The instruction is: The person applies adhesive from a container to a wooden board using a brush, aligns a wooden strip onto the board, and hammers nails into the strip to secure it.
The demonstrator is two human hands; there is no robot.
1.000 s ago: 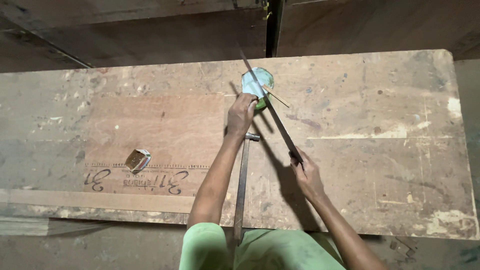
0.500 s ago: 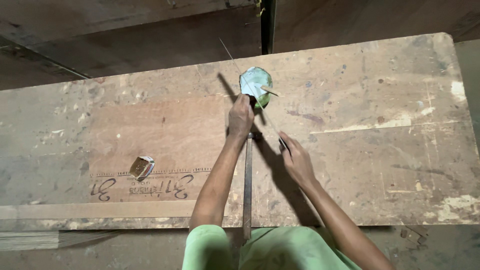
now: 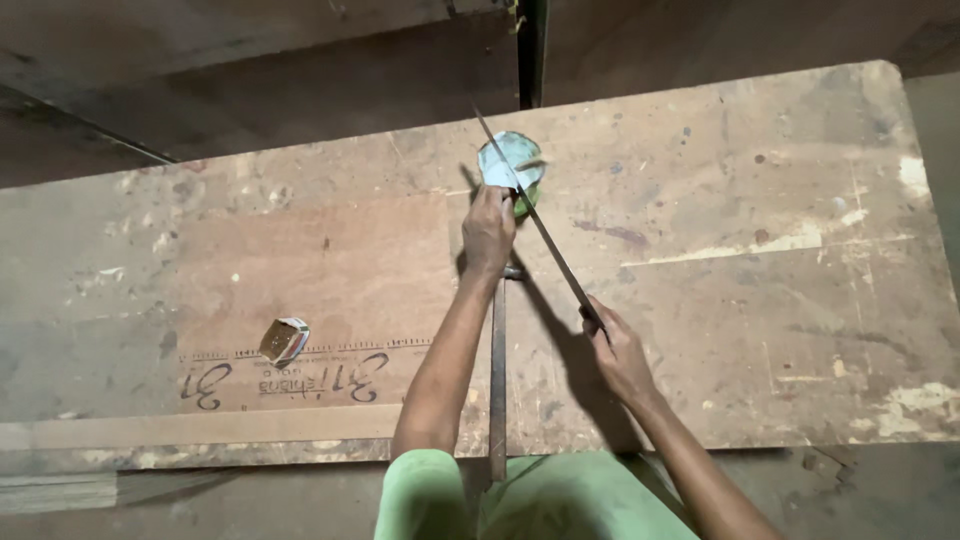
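Observation:
My left hand reaches across the worn wooden bench, its fingers curled on the near edge of a small round green-and-white tin. My right hand grips the near end of a long thin dark metal strip. The strip slants up and to the left, crossing over the tin beside my left hand. A second dark flat bar lies on the bench between my forearms, running from below my left hand to the front edge.
A small brown-and-white box lies on the bench to the left, above some handwriting and a drawn scale. A dark upright post stands behind the bench. The floor beyond is dark. My green clothing fills the bottom.
My right hand slid toward the tin with the strip, then drew back toward me. My left hand stayed at the tin.

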